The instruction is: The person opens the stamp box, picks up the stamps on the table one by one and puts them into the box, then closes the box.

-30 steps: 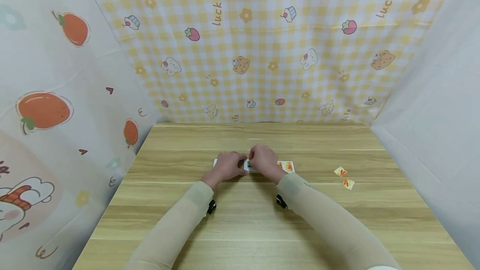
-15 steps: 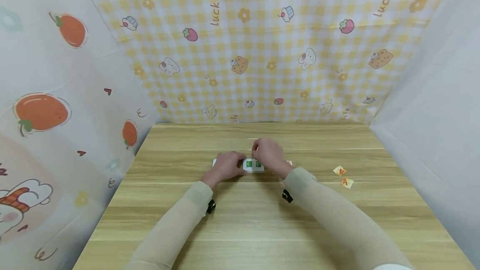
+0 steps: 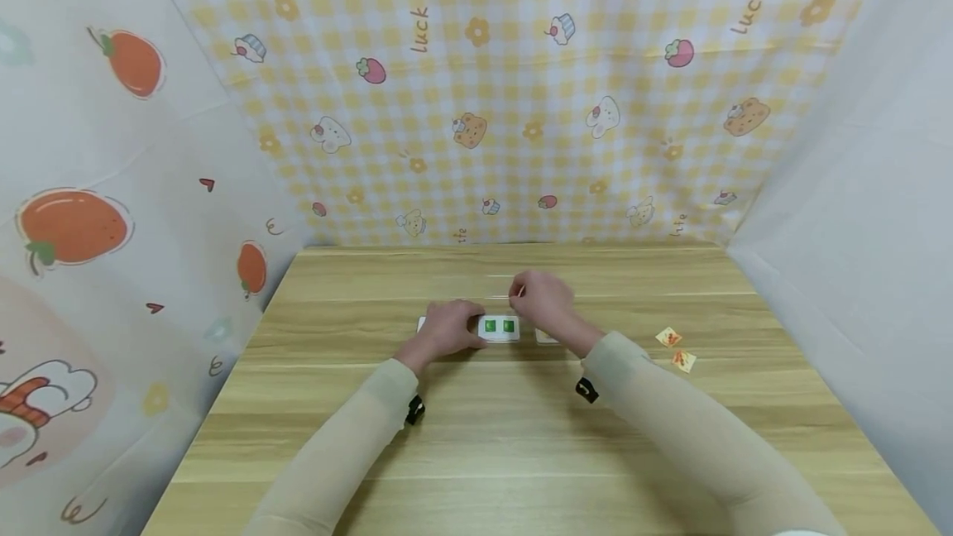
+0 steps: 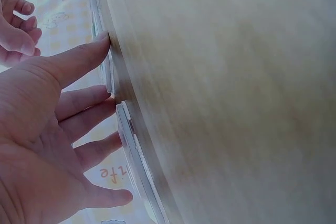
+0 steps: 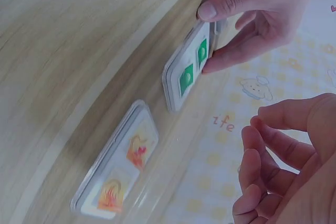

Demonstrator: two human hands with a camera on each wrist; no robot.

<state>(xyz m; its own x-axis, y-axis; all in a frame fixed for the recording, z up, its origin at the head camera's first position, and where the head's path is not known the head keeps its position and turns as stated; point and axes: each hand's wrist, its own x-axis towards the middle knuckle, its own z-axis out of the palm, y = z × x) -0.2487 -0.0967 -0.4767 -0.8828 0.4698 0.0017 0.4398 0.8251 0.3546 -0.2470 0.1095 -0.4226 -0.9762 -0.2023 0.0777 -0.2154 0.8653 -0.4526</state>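
1. At the middle of the wood-grain tabletop (image 3: 462, 453), my head feed shows the clear-cased green-sticker card (image 3: 499, 327), two green squares on white, lying just right of the left hand (image 3: 447, 329).
2. I see that hand grasping the card's left end, thumb at the near edge, index finger at the far one, the other fingers spread.
3. I find the right hand (image 3: 546, 302) raised beyond the card and to its right, fingers curled, thumb and index tips nearly meeting; I cannot tell whether they pinch anything small.
4. Below its wrist sits the orange-sticker card (image 5: 123, 169), similarly cased.
5. Another clear case (image 4: 137, 161) lies partly hidden behind the left hand.
6. Well to the right, I spot two loose yellow-orange squares (image 3: 668, 337) near each other.
7. Behind the table hangs a yellow gingham cloth (image 3: 506, 89).
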